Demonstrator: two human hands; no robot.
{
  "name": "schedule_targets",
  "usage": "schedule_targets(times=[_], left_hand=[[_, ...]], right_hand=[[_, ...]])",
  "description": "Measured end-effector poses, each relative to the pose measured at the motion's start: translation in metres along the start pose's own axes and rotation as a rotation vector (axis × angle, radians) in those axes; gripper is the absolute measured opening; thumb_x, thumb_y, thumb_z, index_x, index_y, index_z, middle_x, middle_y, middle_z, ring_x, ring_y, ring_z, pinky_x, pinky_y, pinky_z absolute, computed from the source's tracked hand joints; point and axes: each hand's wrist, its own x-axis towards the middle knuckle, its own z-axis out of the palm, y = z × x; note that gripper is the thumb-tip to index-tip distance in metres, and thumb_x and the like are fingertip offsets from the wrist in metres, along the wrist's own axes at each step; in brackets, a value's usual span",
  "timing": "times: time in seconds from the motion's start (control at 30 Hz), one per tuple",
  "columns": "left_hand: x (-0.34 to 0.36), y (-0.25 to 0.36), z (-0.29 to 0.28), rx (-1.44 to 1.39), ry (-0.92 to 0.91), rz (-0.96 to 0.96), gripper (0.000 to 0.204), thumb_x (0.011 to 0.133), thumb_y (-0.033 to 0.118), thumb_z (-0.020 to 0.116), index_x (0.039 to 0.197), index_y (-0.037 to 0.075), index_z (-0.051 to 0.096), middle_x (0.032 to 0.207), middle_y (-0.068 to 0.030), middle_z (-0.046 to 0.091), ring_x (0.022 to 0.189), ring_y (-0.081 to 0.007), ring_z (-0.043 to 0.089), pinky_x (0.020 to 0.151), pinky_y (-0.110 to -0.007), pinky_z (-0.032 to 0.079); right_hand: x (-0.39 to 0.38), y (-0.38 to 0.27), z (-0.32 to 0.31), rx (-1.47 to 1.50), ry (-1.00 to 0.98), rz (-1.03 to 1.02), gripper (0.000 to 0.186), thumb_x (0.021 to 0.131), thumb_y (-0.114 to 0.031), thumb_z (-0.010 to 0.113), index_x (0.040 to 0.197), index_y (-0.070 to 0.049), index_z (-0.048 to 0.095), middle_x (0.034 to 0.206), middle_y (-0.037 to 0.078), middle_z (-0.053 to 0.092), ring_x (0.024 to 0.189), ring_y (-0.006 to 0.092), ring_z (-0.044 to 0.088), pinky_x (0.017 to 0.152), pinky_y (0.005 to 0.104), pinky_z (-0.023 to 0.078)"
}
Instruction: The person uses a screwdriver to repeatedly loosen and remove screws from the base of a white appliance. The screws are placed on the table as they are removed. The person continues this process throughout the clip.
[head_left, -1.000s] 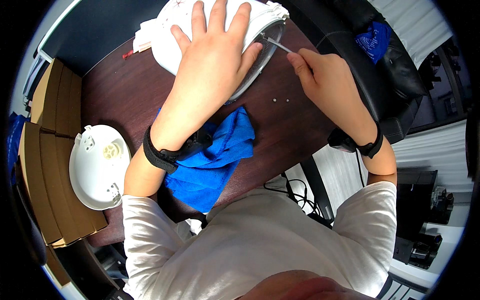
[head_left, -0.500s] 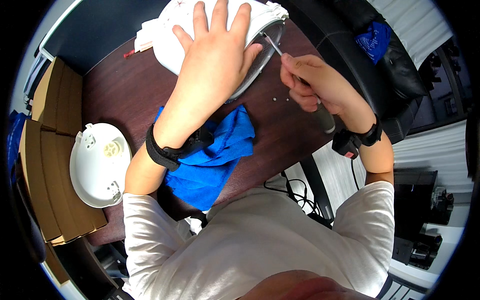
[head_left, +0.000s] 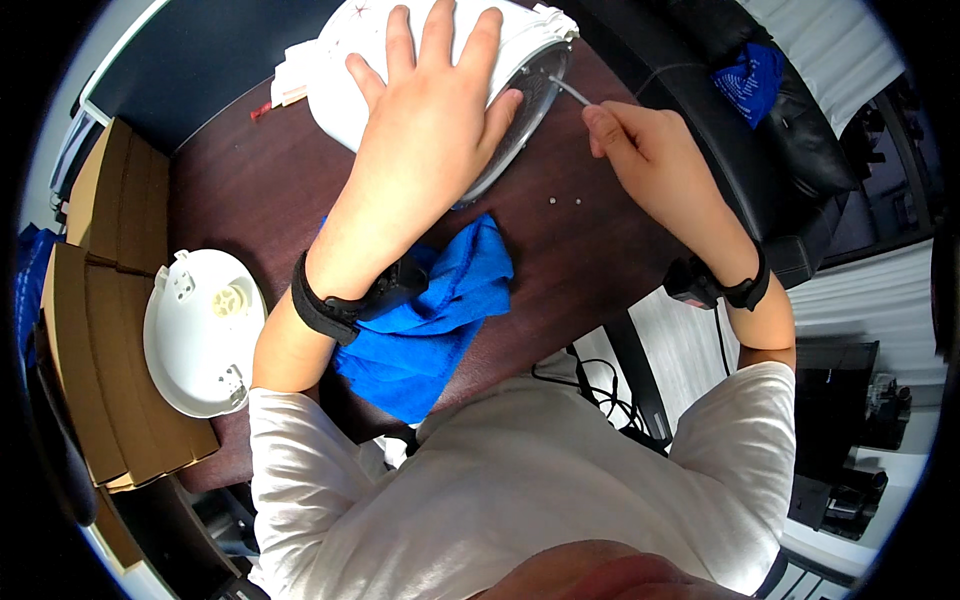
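Note:
A white rounded appliance housing [head_left: 335, 95] lies tilted at the far edge of the table, with a dark grey metal face [head_left: 535, 95] on its right side. My left hand [head_left: 430, 115] rests on top of the housing, fingers spread. My right hand [head_left: 655, 155] is closed around a screwdriver [head_left: 573, 92]. Its thin metal shaft points left to the rim of the grey face, and its handle is hidden in the hand. Two tiny screws [head_left: 553, 201] lie on the table between the housing and my body.
A blue cloth [head_left: 430, 330] lies crumpled under my left forearm on the dark brown table [head_left: 560, 265]. At left, a white oval cover [head_left: 195, 345] leans by cardboard boxes [head_left: 110, 350]. A small red-tipped item [head_left: 261, 111] sits beside the housing. A black sofa [head_left: 690, 90] stands at right.
My right hand has turned over and shifted slightly right and up, so the screwdriver's handle no longer shows. The shaft now lies flatter. My left hand stays in place on the housing.

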Motion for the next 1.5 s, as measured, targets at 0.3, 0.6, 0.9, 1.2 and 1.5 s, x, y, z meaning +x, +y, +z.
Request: schedule_targets(times=[0.3,0.6,0.9,1.2,1.5], left_hand=[[0.0,0.0,0.003,0.026,-0.006,-0.021,0.054,0.09,0.03,0.058,0.138,0.014,0.041,0.14,-0.0214,0.04,0.131,-0.0472,0.032,0.098,-0.069,0.029],[0.001,0.001,0.002,0.01,0.013,-0.011,0.054,0.089,0.029,0.059,0.138,0.013,0.042,0.138,-0.0214,0.042,0.13,-0.0471,0.033,0.096,-0.068,0.03],[0.0,0.001,0.003,0.028,0.02,-0.013,0.054,0.09,0.029,0.059,0.138,0.013,0.041,0.139,-0.0211,0.041,0.129,-0.0475,0.034,0.096,-0.068,0.03],[0.0,0.001,0.004,0.031,-0.002,-0.034,0.055,0.089,0.029,0.06,0.138,0.013,0.041,0.139,-0.0211,0.04,0.13,-0.0484,0.032,0.095,-0.069,0.031],[0.0,0.002,0.0,0.005,-0.016,-0.036,0.055,0.089,0.029,0.06,0.138,0.013,0.04,0.14,-0.022,0.038,0.13,-0.0491,0.031,0.096,-0.07,0.03]], right_hand=[[0.003,-0.01,-0.005,-0.372,0.036,-0.096,0.036,0.096,-0.029,0.052,0.07,-0.004,0.058,0.053,0.016,0.055,0.05,0.0347,0.057,0.045,0.0403,0.044],[0.002,-0.021,-0.004,-0.638,0.078,-0.118,0.038,0.097,-0.033,0.049,0.069,-0.008,0.057,0.048,0.012,0.054,0.043,0.0288,0.057,0.041,0.0355,0.044],[0.004,-0.024,-0.007,-0.615,0.06,-0.155,0.039,0.096,-0.032,0.051,0.066,-0.008,0.059,0.049,0.013,0.054,0.045,0.0281,0.059,0.042,0.0348,0.045],[0.012,-0.009,-0.007,0.625,-0.522,0.505,0.047,0.098,-0.046,0.045,0.068,-0.01,0.048,0.046,-0.002,0.037,0.037,0.0113,0.039,0.036,0.0266,0.028],[0.006,-0.001,0.001,1.114,-0.661,0.591,0.045,0.099,-0.045,0.042,0.072,-0.01,0.047,0.051,-0.005,0.034,0.043,0.009,0.037,0.041,0.0244,0.028]])
